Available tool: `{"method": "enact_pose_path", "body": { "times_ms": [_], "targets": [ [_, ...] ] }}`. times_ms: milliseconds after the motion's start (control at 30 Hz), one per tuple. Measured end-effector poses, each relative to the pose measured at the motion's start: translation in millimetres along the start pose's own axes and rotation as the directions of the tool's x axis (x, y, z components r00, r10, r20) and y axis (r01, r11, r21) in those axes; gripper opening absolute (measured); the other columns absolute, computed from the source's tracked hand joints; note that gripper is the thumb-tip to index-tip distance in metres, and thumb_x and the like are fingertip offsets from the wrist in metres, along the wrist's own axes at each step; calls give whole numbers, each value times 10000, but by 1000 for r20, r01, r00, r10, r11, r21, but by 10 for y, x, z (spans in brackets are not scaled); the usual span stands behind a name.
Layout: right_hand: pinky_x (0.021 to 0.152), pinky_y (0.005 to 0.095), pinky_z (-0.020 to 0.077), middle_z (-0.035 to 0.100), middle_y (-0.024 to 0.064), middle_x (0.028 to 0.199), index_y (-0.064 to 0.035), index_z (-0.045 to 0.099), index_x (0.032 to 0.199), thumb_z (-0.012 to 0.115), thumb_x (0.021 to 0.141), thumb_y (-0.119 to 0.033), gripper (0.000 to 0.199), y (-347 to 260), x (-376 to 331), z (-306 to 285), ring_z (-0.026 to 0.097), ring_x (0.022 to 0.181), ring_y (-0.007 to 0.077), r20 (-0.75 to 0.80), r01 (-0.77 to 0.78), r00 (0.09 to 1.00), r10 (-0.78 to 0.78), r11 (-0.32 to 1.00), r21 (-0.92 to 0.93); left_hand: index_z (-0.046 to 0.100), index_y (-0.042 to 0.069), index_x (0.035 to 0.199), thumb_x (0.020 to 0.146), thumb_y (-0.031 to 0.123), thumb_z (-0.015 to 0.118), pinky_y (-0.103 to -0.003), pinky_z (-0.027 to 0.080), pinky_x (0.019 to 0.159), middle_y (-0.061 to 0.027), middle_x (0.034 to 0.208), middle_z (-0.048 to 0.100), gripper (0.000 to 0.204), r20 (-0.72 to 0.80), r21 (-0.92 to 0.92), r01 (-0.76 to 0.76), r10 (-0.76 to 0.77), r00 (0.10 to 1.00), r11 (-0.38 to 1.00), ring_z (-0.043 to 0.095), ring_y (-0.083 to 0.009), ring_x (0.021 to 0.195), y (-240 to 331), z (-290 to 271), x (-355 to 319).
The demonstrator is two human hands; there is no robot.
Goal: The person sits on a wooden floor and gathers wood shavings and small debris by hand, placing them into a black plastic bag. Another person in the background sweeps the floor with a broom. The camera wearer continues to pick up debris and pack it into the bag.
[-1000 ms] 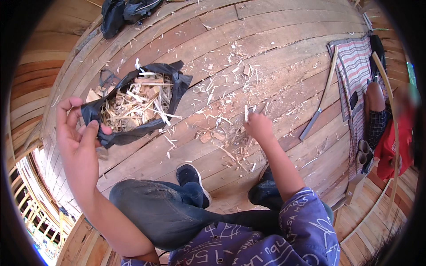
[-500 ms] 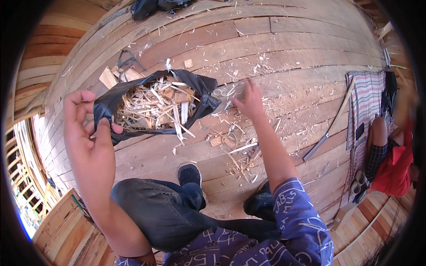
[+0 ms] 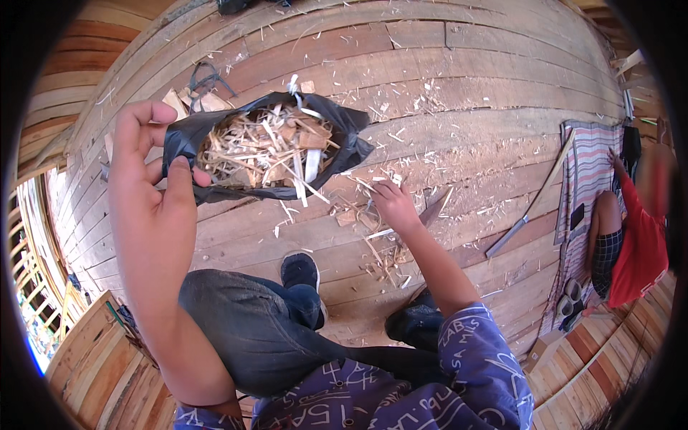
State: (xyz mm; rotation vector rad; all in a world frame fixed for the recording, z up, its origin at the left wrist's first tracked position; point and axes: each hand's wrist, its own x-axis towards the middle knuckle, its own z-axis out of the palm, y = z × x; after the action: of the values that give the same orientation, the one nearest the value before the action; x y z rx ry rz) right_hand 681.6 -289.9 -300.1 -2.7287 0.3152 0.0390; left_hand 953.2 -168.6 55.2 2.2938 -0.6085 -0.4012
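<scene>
My left hand [image 3: 154, 161] pinches the left rim of a black plastic bag [image 3: 351, 147] between thumb and fingers, holding its mouth open. Wood shavings and offcuts [image 3: 265, 147] fill the bag, with a few pale strips poking over the rim. To the right of the bag, my right hand [image 3: 395, 204] is low over the plank floor, its fingers closed together on some wood shavings [image 3: 364, 184]. The fingertips are partly hidden, so how much they hold is unclear. Small wood blocks [image 3: 347, 217] and more slivers lie beside that hand.
Shavings litter the plank floor [image 3: 322, 57]. A long-handled blade [image 3: 510, 235] lies to the right, near a striped cloth [image 3: 591, 154]. Another person in red [image 3: 641, 251] sits at the far right. Wood offcuts [image 3: 174, 102] and a dark strap [image 3: 208, 79] lie behind the bag.
My right hand has moved down and slightly left, from fingers apart to closed on shavings. The bag has shifted slightly up and right with my left hand. The other person's arm has moved.
</scene>
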Motion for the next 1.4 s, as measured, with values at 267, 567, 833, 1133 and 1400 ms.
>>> {"method": "enact_pose_path", "body": {
  "times_ms": [267,567,833,1133,1400],
  "targets": [
    [1011,487,356,437,154,1374,-81,550,1230,664,793,-326,514,24,-80,-427,429,1229,372,-92,-346,919,384,894,284,433,29,1127,828,-148,420,-206,448,590,-129,1039,524,348,44,-25,-40,41,998,999,572,-112,715,42,83,-18],
    [1050,617,197,277,220,1447,-106,412,1354,689,718,-497,796,-258,52,-140,220,1352,420,17,-357,934,357,934,-6,438,32,1119,822,-152,417,-205,453,577,-129,1006,519,350,23,-39,-57,58,998,998,580,-122,715,70,70,-64],
    [893,394,433,536,92,1205,-106,603,1115,583,759,-71,358,-323,-364,29,505,1129,280,-61,-211,976,209,977,-18,442,38,1120,824,-147,416,-209,446,567,-103,973,521,351,73,-74,-47,53,996,996,582,-124,702,85,98,-69],
    [735,315,537,640,118,957,-31,656,868,581,699,7,189,49,-398,-113,619,922,271,-155,-182,964,216,962,204,413,46,1129,822,-164,416,-207,466,632,-79,946,490,372,254,-99,-23,48,966,995,578,-112,728,194,212,-77],
    [589,246,540,652,130,973,8,674,923,606,749,117,217,-705,379,-2081,643,797,156,-338,87,666,665,381,921,404,60,1121,811,-159,409,-250,470,587,-93,937,456,379,427,-44,-58,71,901,997,580,-140,728,150,274,-59]
  ]
}}
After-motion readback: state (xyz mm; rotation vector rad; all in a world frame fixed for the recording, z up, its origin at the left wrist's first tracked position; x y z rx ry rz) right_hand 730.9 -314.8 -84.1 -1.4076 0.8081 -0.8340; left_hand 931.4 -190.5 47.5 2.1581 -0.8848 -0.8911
